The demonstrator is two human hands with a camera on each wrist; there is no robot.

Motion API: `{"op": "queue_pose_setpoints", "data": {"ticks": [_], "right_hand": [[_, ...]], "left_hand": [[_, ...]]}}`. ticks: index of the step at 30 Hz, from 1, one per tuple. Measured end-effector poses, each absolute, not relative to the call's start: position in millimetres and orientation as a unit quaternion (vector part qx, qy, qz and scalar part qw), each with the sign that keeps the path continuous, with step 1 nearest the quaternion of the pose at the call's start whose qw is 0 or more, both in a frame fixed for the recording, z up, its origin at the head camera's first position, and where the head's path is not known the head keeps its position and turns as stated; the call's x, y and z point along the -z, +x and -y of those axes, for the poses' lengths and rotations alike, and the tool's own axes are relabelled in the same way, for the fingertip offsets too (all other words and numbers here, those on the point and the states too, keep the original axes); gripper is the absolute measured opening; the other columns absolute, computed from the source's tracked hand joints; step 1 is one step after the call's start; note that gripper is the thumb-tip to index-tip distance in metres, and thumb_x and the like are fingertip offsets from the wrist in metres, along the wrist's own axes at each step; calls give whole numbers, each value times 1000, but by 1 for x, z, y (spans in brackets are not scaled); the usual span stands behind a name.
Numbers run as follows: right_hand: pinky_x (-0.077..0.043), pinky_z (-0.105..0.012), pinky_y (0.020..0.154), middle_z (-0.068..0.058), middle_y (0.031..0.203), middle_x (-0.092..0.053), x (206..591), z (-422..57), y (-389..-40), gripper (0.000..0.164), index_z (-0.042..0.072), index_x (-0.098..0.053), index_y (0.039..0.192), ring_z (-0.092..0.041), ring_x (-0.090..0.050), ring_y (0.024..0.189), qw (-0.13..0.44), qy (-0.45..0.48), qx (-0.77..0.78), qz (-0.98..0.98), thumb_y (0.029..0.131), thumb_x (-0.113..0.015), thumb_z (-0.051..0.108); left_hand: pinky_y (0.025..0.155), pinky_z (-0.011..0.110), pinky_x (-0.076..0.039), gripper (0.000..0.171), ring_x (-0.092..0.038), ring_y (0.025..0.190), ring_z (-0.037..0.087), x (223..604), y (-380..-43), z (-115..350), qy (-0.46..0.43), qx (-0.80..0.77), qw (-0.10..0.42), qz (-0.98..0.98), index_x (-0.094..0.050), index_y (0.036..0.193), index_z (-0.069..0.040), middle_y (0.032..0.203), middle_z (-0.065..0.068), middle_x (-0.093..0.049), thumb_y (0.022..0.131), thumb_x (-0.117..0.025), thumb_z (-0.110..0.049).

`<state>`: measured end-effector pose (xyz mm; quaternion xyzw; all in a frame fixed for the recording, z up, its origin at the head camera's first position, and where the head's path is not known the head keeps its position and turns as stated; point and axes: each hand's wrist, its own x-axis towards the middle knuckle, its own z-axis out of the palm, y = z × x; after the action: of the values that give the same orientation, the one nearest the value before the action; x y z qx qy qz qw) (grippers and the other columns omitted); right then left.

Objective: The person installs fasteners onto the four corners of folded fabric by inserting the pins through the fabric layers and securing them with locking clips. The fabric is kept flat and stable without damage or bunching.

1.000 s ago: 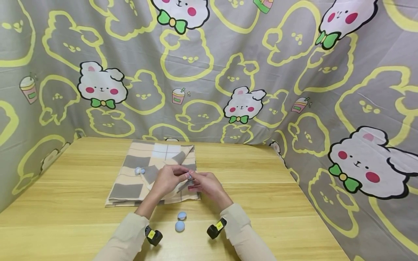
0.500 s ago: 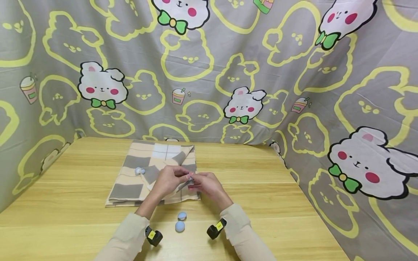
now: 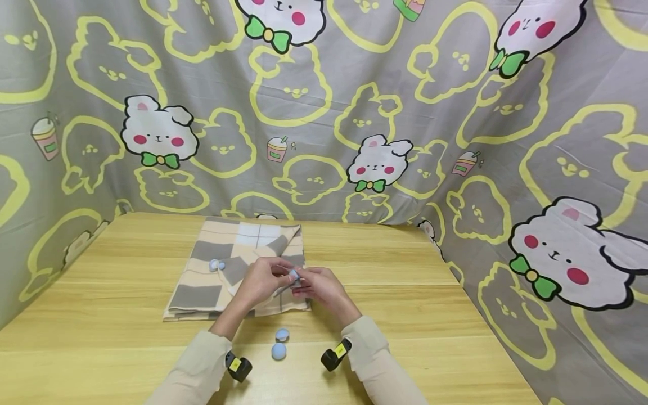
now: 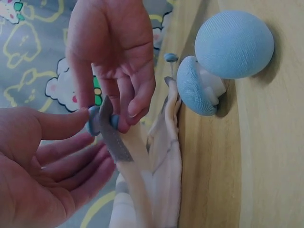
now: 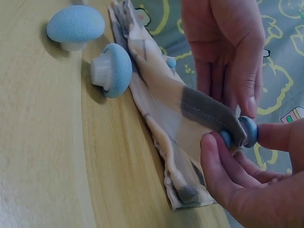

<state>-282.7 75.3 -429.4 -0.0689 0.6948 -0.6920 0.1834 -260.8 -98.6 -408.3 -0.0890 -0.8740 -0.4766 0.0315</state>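
Plainly, the nearest pieces, a blue knob [image 3: 279, 351] and a tipped knob [image 3: 282, 335] showing its white base, can stay where they lie, just in front of the plaid cloth [image 3: 194, 296]. Over the cloth's right side, the right hand [image 3: 325, 287] pinches a small fastener [image 3: 295, 275] set across the cloth's grey corner [image 4: 117, 146], thumb above the cap [image 5: 251, 131], fingertips at the smaller piece [image 5: 226, 138] beneath. The left hand [image 3: 260, 279] seems nearly closed about the cap's edge, though its fingertips are partly hidden. Whether the halves are locked cannot be told. Best, probably, to keep the corner flat, squeeze straight rather than slantwise, and tug gently before letting go. Slightly farther, a second fastener [image 3: 216, 265] sits on the cloth's left part; beyond the cloth hangs a patterned curtain [image 3: 314, 101].
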Motion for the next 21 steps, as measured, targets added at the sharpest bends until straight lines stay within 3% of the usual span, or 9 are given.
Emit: {"op": "queue_pose_setpoints", "data": {"ticks": [5,9,13,21], "right_hand": [[-60,-33,83,-6,86,-73,429,-76,-282,42,-12,-62,123,-14,-71,78,184,-65,693,-694,105,-56,25],[-60,-33,83,-13,93,-75,429,-76,-283,44,-14,-60,126,-14,-71,76,187,-62,697,-689,105,-55,25],[-60,-33,83,-19,101,-75,429,-76,-283,44,-13,-60,126,-15,-72,77,187,-61,695,-692,105,-54,25],[-60,-32,82,-14,94,-75,430,-76,-283,42,-11,-62,122,-16,-73,81,190,-58,685,-701,106,-53,26]], "left_hand": [[75,39,-59,35,-73,91,27,409,-260,99,-98,440,12,892,-72,111,-2,97,13,-76,79,-85,-9],[78,42,-59,38,-73,91,29,409,-260,97,-105,414,5,904,-71,108,0,97,14,-76,74,-88,-6],[75,39,-58,28,-71,81,23,410,-259,95,-112,390,21,914,-73,97,-1,87,9,-75,73,-87,-5],[64,30,-54,4,-65,66,13,410,-257,91,-122,364,58,921,-76,81,-7,74,3,-73,83,-80,-5]]}}
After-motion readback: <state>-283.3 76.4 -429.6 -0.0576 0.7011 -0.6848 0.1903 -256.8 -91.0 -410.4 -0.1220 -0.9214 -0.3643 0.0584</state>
